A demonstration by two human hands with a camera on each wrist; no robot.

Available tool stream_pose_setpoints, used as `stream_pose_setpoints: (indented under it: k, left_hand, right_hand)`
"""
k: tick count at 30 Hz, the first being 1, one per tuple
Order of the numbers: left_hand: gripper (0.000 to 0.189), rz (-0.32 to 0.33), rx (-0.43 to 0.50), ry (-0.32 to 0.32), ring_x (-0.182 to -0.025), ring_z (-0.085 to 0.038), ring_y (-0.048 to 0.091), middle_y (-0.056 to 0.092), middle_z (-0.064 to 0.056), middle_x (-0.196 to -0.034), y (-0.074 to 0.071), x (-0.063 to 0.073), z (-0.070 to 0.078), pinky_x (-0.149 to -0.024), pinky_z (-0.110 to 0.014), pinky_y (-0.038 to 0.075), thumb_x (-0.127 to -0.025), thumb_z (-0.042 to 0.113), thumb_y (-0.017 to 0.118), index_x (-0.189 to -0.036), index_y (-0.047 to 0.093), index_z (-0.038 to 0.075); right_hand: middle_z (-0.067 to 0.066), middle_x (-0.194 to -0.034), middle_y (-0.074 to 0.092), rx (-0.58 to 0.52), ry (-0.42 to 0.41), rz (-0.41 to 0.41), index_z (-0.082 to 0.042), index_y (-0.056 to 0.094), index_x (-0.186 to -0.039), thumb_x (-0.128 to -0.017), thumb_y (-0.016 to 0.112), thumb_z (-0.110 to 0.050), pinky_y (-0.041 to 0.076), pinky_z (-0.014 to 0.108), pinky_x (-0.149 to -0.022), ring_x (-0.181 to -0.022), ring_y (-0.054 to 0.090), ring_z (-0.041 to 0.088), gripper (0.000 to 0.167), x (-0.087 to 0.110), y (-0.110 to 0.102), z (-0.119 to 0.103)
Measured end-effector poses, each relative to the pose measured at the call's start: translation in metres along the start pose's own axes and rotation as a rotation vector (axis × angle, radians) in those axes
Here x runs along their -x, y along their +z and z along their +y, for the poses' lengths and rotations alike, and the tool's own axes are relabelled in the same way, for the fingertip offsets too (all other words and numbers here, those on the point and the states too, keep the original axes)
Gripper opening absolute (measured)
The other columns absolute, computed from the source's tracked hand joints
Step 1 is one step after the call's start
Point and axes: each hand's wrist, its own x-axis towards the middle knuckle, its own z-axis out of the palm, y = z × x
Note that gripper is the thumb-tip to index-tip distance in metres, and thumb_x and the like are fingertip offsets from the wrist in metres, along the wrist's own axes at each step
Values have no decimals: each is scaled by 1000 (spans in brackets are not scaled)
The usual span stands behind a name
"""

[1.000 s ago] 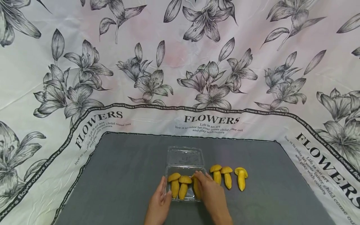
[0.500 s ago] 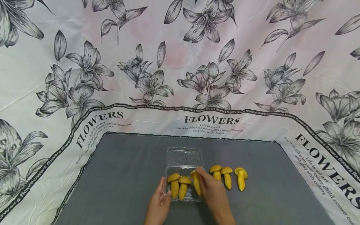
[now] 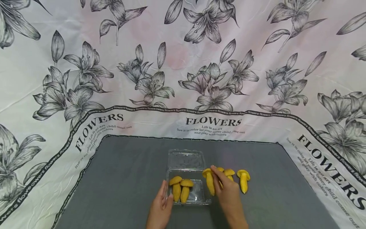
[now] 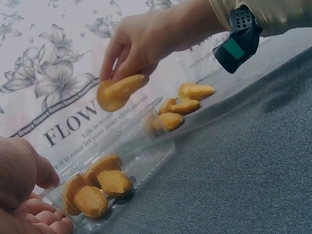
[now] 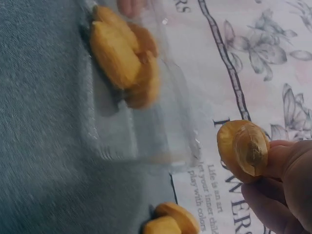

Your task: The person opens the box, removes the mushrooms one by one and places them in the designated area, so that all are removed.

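Observation:
A clear plastic clamshell container (image 3: 197, 190) stands on the grey table with its lid (image 3: 186, 159) folded back. Two yellow toy-like mushrooms, the left mushroom (image 3: 176, 190) and the right mushroom (image 3: 185, 192), lie inside it side by side. At its left wall my left hand (image 3: 160, 203) grips the edge, thumb and fingers on either side of it. My right hand (image 3: 228, 195) pinches another yellow mushroom (image 3: 210, 183) near its cap, raised above the container's right edge. In the right wrist view this held mushroom (image 5: 239, 151) shows its stem end towards the camera.
Right of the container lie three more yellow mushrooms; the outermost mushroom (image 3: 243, 181) is in full view, while my right hand partly covers the other two. A white flower-printed cloth (image 3: 151, 124) borders the grey tabletop (image 3: 125, 178) at the back and sides.
My right hand has lifted the third mushroom from the right part of the container and carried it rightward, past the container's edge. The left hand stays at the left wall.

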Motion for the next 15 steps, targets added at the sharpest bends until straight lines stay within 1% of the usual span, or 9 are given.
stream_pose_setpoints:
  k: [4, 7, 10, 12, 15]
  left_hand:
    - [70, 4, -9, -1, -154, -46, 29, 27, -30, -168, -2, 0, -1, -116, -57, 40, -108, 11, 62, -165, 24, -6]
    - [70, 7, -15, -3, -154, -46, 29, 28, -29, -168, -2, 1, -1, -116, -57, 40, -108, 11, 62, -165, 25, -5]
    - [70, 8, -7, 1, -154, -46, 30, 28, -29, -167, -1, 1, -1, -116, -57, 40, -108, 10, 62, -165, 25, -5]
    - [70, 9, -3, -1, -154, -46, 30, 28, -29, -167, -1, 0, -1, -117, -58, 40, -108, 10, 62, -165, 25, -5]
    - [70, 7, 6, 0, -154, -47, 30, 28, -30, -167, -1, 1, 0, -117, -58, 40, -108, 10, 62, -165, 24, -5]
  right_hand:
    - [10, -102, 82, 33, 20, 10, -4, 81, -118, -82, 84, 14, 57, 16, -57, -68, 75, 17, 41, 0, -8, 3]
    - [10, -107, 81, 59, 7, 38, -4, 81, -115, -79, 85, 15, 62, 24, -65, -79, 79, 24, 41, 0, -13, 7]
    - [9, -105, 82, 90, -6, 67, -5, 82, -112, -77, 86, 15, 62, 33, -68, -82, 79, 27, 41, 0, -18, 12]
    - [10, -103, 82, 89, -6, 74, -6, 82, -112, -76, 86, 16, 62, 35, -68, -79, 79, 28, 42, 0, -20, 15]
    - [11, -99, 81, 99, 19, 59, -6, 81, -112, -79, 85, 14, 61, 39, -63, -75, 78, 28, 39, 3, -24, 17]
